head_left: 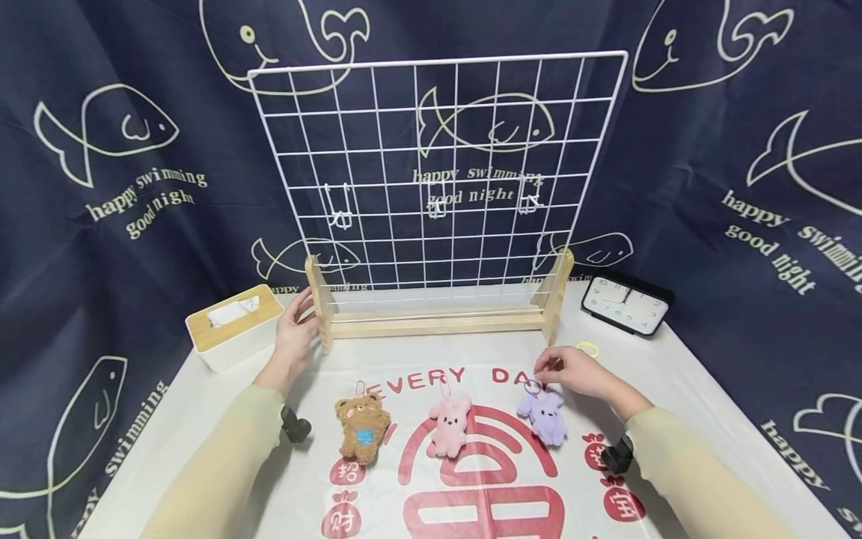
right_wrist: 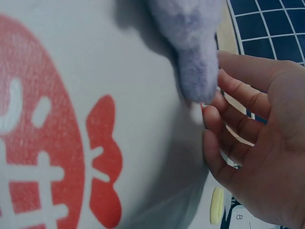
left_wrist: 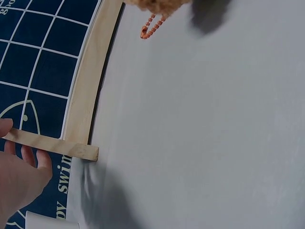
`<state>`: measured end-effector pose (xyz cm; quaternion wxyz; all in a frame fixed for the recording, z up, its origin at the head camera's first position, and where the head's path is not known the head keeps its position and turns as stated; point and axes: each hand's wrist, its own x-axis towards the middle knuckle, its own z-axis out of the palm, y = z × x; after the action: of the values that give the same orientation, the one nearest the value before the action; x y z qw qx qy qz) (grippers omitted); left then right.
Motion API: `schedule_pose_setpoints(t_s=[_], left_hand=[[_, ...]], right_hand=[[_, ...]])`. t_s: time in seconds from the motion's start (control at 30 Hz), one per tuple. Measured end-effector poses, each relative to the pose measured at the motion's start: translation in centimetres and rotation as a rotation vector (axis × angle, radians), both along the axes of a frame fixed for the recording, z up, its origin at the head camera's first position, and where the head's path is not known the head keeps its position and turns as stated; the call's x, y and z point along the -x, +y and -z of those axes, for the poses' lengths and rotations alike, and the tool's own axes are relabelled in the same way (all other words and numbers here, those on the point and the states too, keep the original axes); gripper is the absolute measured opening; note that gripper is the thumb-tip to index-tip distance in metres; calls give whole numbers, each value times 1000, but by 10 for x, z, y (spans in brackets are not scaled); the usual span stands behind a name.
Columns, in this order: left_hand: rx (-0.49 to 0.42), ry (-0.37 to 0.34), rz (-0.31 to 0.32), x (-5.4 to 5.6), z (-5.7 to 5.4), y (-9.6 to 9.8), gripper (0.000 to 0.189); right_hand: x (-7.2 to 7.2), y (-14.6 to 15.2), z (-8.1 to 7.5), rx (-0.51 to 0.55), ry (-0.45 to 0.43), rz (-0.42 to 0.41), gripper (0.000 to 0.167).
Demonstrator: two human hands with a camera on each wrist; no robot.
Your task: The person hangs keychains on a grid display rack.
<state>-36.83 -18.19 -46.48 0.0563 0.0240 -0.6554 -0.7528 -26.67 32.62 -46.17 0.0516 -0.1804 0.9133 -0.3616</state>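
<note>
Purple toy: it lay on the table, right of the centre in the lower half of the head view, its ring toward the top of the frame.
Plush body: it looked soft and light, likely to squash under a pinch and hardly to break; the fuzzy pile should have given good friction.
Ring: this seemed the stiffer part and the better hold, best taken between thumb and 1 finger, with the body left to hang.
Right hand: its fingers were bent at the ring end of the toy; the toy hid the tips in the right wrist view, so I could not tell whether they pinched anything.
Left hand: its fingers and thumb grasped the wooden post at the left of the rack.
Post: it looked stiff and smooth; a low grip there should have steadied the light wire grid above.
Bear and pink toy: these 2 lay to the left of the purple toy, apart from it, and looked just as soft; their top loops seemed the natural holds.
</note>
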Motion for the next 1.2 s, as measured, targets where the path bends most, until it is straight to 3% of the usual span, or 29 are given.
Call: schedule_pose_setpoints(t_s=[0.1,0.27,0.67,0.93,1.2], left_hand=[[15,-4,1,0,-1,0,71],[15,-9,2,1,-2,0,71],[9,-7,-3,1,-3,-2,72],[26,5,15,1,-2,4,70],[-1,-13,8,-3,-5,0,71]], right_hand=[[2,-1,2,25,-59,-31,12],[5,-2,6,1,-80,-45,14],[7,-7,6,-80,-65,-9,10],[3,-3,9,-126,-57,-28,11],[2,-5,11,-108,-16,-56,8]])
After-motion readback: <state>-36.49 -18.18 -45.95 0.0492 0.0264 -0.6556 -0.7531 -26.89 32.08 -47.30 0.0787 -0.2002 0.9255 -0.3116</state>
